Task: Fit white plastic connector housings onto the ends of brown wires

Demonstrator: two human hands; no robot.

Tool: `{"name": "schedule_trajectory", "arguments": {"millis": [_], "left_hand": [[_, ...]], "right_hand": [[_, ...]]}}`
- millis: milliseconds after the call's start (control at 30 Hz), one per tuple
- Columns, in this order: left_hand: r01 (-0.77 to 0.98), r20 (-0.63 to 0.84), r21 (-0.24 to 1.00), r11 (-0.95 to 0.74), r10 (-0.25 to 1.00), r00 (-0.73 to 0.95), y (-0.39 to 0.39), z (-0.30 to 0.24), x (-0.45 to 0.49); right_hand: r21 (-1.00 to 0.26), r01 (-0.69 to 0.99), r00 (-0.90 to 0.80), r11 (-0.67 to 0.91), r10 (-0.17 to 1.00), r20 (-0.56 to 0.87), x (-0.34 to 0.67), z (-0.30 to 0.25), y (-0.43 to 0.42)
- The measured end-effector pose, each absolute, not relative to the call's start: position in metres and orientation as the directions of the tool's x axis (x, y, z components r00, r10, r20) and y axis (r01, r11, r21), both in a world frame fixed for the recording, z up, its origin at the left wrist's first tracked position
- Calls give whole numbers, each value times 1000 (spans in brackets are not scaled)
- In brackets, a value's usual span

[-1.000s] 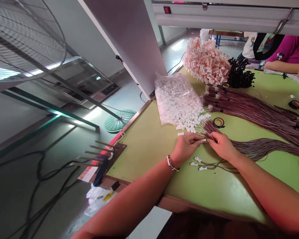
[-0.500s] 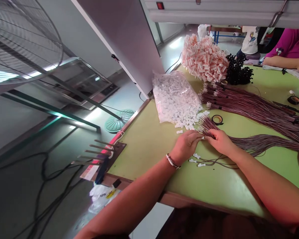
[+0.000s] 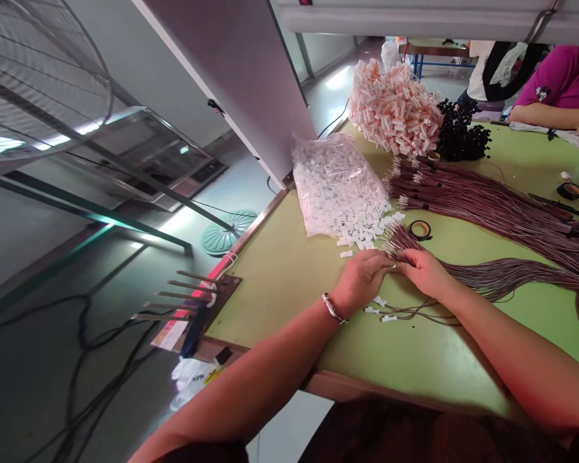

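My left hand (image 3: 365, 278) is closed in a pinch on a small white connector (image 3: 392, 265), most of it hidden by the fingers. Close beside it, my right hand (image 3: 422, 270) pinches a brown wire at the connector's right end. Just behind both hands lies a bundle of brown wires (image 3: 482, 275) with bare metal tips. Below my hands several wires with white connectors (image 3: 388, 318) on their ends rest on the green table (image 3: 280, 289). An open plastic bag of white connectors (image 3: 340, 183) spills loose pieces toward my left hand.
A roll of black tape (image 3: 420, 229) lies behind my right hand. Further back are thick wire bundles (image 3: 502, 199), a heap of pink-white connectors (image 3: 395, 112) and black parts (image 3: 463, 132). A pronged rack (image 3: 217, 299) sits at the left edge. Another person's arm (image 3: 550, 119) rests at the far right.
The view has shifted slightly. Both hands stay together at the connector in nearly the same pose, and the things on the table lie as before.
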State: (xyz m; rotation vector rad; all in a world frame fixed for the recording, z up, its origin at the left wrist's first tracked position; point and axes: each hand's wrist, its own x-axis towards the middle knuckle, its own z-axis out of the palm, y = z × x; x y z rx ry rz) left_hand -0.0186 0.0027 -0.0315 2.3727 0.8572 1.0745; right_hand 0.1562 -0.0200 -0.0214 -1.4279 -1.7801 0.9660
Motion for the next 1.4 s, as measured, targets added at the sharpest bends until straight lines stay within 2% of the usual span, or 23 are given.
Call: {"name": "schedule_trajectory", "arguments": {"millis": [267,533,867,1100,1300,1400], "left_hand": [[381,439,698,-607,782,442,2,-26,-12],[402,428,685,-608,782,454,3,-29,-14],[390,400,686,-615,766,504,4,-32,-14],[397,433,687,-608,782,448,1,-28,-16],[433,456,643,-632,770,446,3,-24,-18],[422,507,588,-690,721,472,0,-15,-27]], "right_hand": [[-865,488,-143,120,988,57,153,-17,-21],[-851,516,-159,101,987,21,157,-16,-21],[-785,580,-204,218,972,120,154,-23,-22],[-885,431,-228,176,970,81,159,-22,-20],[-906,399,-217,142,975,57,159,-18,-20],[-918,380,-177,116,983,51,161,-17,-19]]}}
